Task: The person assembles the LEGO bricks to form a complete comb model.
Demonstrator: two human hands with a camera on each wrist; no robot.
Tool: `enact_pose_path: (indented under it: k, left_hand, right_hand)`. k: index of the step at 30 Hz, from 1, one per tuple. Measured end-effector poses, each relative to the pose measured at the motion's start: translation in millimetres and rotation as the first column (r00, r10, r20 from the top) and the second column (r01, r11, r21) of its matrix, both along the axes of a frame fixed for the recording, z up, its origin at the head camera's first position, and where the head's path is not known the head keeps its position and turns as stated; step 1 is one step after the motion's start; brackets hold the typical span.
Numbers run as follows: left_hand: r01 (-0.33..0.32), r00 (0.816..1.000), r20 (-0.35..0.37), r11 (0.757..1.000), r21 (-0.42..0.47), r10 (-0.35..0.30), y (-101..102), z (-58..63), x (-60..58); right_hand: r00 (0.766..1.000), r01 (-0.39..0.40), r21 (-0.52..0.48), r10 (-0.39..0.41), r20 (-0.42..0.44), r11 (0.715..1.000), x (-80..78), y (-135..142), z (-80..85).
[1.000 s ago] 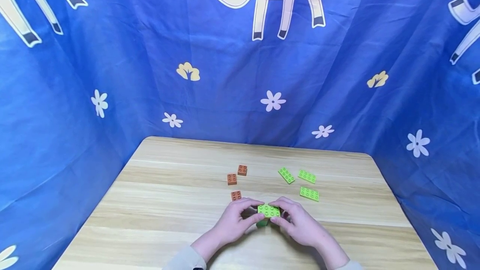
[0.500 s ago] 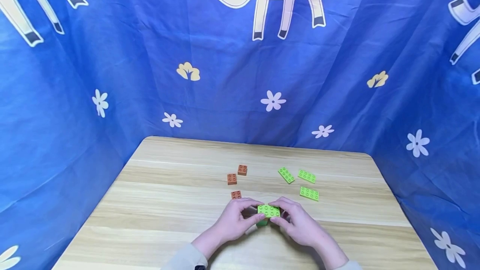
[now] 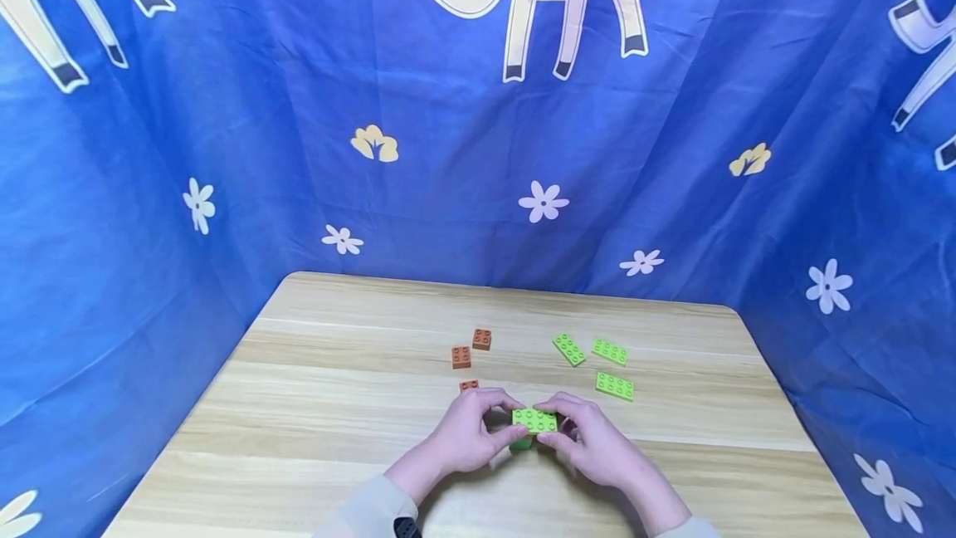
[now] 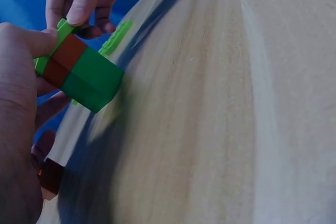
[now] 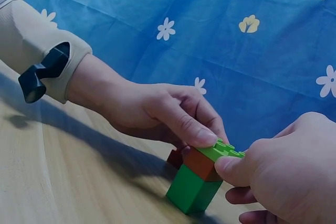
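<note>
My left hand (image 3: 469, 432) pinches the left end of a lime-green toy building plate (image 3: 534, 420) between thumb and fingers. From the other side my right hand (image 3: 593, 442) pinches the right end. The plate tops a small stack of building bricks. Directly beneath it is a brown layer (image 4: 65, 60), and below that a dark green base (image 4: 93, 80), best seen in the two wrist views. In the right wrist view the green base (image 5: 193, 190) appears upright at the table. Fingers hide the far side of the stack.
Several brown bricks lie beyond my left hand, among them a far one (image 3: 482, 339) and one beside it (image 3: 460, 357); a nearer brick (image 3: 468, 385) is partly covered. Right of them lie lime plates (image 3: 569, 349), (image 3: 615, 386). A blue curtain (image 3: 463, 214) borders the wooden table (image 3: 336, 405).
My left hand and forearm have shifted very slightly, covering a little more of the nearest brown brick. Both hands keep their hold on the lime plate, and the loose pieces lie as before.
</note>
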State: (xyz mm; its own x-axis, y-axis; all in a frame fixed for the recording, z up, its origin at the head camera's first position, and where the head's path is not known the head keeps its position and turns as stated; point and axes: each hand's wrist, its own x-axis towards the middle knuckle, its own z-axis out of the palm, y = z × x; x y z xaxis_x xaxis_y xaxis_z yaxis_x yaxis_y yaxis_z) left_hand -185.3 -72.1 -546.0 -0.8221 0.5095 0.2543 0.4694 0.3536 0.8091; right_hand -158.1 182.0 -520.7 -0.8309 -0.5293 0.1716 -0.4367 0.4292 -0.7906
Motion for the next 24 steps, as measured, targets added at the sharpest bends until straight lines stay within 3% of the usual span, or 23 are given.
enact_pose_path:
  k: [8, 15, 24]
  left_hand:
    - [-0.01, 1.0, 0.012, 1.0, -0.006, 0.01, -0.6, 2.3, 2.2]
    - [-0.031, 0.999, -0.016, 0.997, -0.071, 0.03, -2.5, 6.6, 6.2]
    - [-0.006, 0.999, -0.04, 0.988, -0.152, 0.0, -1.1, 9.1, 6.5]
  right_hand:
    - [0.999, 0.03, 0.012, -0.031, 0.045, 0.999, -0.6, -1.9, 2.7]
    - [0.998, 0.047, -0.004, -0.047, 0.051, 0.999, 0.8, -3.8, -0.4]
    - [0.997, 0.065, -0.03, -0.064, 0.046, 0.997, -0.5, -2.9, -0.9]
